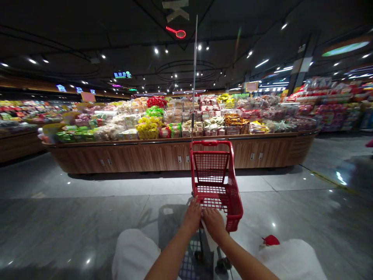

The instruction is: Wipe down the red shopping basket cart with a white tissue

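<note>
The fingers of the left hand (192,217) and right hand (214,221) lie side by side over the near end of the red cart (238,202), bent and close together; their undersides are hidden, so I cannot tell whether they close around a bar or only rest there. A pale strip (207,232) shows beneath the right hand. The cart stands straight ahead, its far end just before the table (157,157).

The cart looks like stiff plastic mesh, probably light for its bulk and easy to roll on its dark wheels (223,265). It should not be fragile, though the smooth rim could slip under a loose hold. The near end, held with both hands, seems the best place to steer from; the side rims would likely give less control.

A thin pole (194,77) rises by the cart's far left corner; whether it is fixed there is unclear. The floor (101,221) is grey, glossy and flat, probably easy rolling. The wooden table carries heaped packs (148,127), and lamps (156,51) dot the dark ceiling (87,23) of a large shop.
</note>
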Demonstrator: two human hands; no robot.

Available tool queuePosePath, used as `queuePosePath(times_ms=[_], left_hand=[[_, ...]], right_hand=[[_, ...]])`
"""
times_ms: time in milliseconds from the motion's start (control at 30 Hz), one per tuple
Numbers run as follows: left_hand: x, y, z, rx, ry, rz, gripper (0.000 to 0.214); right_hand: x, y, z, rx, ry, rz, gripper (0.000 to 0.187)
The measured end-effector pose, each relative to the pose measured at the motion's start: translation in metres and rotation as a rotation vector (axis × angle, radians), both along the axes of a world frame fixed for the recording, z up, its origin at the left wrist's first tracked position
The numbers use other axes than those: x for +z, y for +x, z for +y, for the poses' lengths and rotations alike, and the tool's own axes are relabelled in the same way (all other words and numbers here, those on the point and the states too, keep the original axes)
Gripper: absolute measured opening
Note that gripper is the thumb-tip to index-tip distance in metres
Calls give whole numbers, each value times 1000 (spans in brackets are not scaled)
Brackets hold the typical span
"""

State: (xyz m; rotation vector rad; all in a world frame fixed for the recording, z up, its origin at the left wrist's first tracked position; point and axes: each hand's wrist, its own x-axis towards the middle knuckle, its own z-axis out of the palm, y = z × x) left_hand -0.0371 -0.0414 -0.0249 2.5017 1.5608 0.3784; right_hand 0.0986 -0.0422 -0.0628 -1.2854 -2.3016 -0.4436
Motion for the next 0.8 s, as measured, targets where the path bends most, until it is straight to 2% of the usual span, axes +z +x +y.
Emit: queuePosePath(times_ms=[67,167,233,300,333,400,567,633,700,800], left_hand=[[1,-7,0,-20,2,5,40],[2,-14,0,-48,7,23,39],[2,-13,0,-36,13,24,37],[1,-8,-1,-19,16,16,36],[0,-4,-1,-11,19,10,37],[-3,6,-1,5,28,-5,38],[-8,19,0,21,18,-42,35],[-6,15,0,17,-3,-37,35],[-2,6,0,-4,-28,-18,36],[3,-7,-2,-39,-36,5,37]], right_hand=[[4,17,0,37,-31,-43,2],[11,73,-3,73,-50,-91,3],[16,112,-6,78,-11,-74,5],[20,136,-9,71,22,-49,8],[21,138,-10,58,26,-40,9],[20,123,-11,25,15,-33,6],[7,28,-7,-22,12,-13,4],[3,6,-5,-39,14,6,4],[3,10,-4,-1,3,-13,3],[9,59,-5,76,-33,-75,3]])
